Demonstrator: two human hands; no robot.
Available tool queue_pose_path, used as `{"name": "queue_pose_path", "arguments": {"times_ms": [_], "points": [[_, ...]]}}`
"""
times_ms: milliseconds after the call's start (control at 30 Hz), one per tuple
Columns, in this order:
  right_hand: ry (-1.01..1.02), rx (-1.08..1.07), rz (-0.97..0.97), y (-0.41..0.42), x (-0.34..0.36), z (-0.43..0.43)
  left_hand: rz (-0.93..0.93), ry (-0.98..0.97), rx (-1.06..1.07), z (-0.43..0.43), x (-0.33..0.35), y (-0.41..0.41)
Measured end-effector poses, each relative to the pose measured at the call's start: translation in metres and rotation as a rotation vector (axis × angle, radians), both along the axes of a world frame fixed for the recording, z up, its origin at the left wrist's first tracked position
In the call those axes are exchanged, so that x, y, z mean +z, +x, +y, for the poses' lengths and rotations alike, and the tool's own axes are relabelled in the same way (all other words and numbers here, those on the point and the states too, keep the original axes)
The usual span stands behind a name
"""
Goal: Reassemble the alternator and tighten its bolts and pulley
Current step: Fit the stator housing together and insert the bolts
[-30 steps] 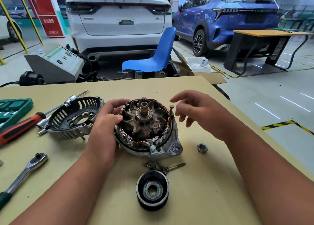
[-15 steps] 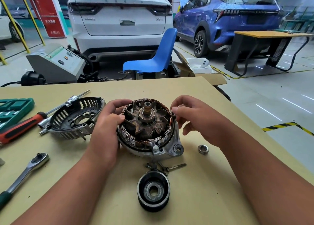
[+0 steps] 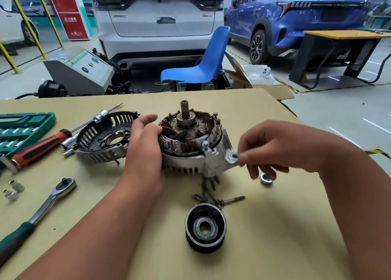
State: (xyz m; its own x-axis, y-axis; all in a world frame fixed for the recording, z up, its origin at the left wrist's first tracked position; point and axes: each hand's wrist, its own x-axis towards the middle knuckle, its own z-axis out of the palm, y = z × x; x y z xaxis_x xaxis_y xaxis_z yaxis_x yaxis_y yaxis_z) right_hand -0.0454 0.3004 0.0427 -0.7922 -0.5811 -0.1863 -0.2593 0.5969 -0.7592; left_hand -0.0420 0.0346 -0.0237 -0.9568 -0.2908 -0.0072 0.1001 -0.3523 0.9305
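Alternator (image 3: 190, 144) stands on the table (image 3: 285, 237) between the two hands, tilted toward the viewer, with the shaft (image 3: 185, 108) uppermost and rotor and copper windings exposed.

Left hand (image 3: 146, 150): palm and curled fingers cup the alternator's side, grasping it.

Right hand (image 3: 273, 150): fingers are curled, with one fingertip against the housing's mounting lug (image 3: 232, 157). The hand is motion-blurred, so I cannot tell whether it is pinching the lug or only touching it.

A loose nut (image 3: 265, 179) lies on the table just beneath the right hand's fingers. Loose bolts (image 3: 220, 199) lie in a cluster nearer the viewer than both hands, and the pulley (image 3: 205, 226) lies flat just beyond them, closer still.

The slotted end cover (image 3: 105, 138) lies immediately outboard of the left hand, apart from the alternator. Further outboard are an extension bar (image 3: 84, 125), a red-handled screwdriver (image 3: 38, 147), a green socket tray (image 3: 23, 127), a ratchet (image 3: 50, 201) and two small sockets (image 3: 12, 192).
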Motion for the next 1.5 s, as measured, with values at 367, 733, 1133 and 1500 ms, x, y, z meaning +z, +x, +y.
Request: {"name": "queue_pose_path", "arguments": {"times_ms": [367, 733, 1133, 1500], "points": [[0.375, 0.181, 0.257, 0.016, -0.026, -0.053, -0.079, 0.009, 0.082, -0.007, -0.005, -0.009], [0.486, 0.214, 0.454, 0.026, -0.04, -0.076, -0.075, 0.019, 0.061, -0.004, 0.0, -0.002], [-0.458, 0.128, 0.038, 0.007, -0.013, -0.024, -0.013, 0.109, -0.15, -0.005, -0.001, 0.0], [-1.003, -0.235, 0.007, -0.009, -0.01, -0.025, -0.095, 0.185, -0.248, 0.006, 0.006, 0.005]]}}
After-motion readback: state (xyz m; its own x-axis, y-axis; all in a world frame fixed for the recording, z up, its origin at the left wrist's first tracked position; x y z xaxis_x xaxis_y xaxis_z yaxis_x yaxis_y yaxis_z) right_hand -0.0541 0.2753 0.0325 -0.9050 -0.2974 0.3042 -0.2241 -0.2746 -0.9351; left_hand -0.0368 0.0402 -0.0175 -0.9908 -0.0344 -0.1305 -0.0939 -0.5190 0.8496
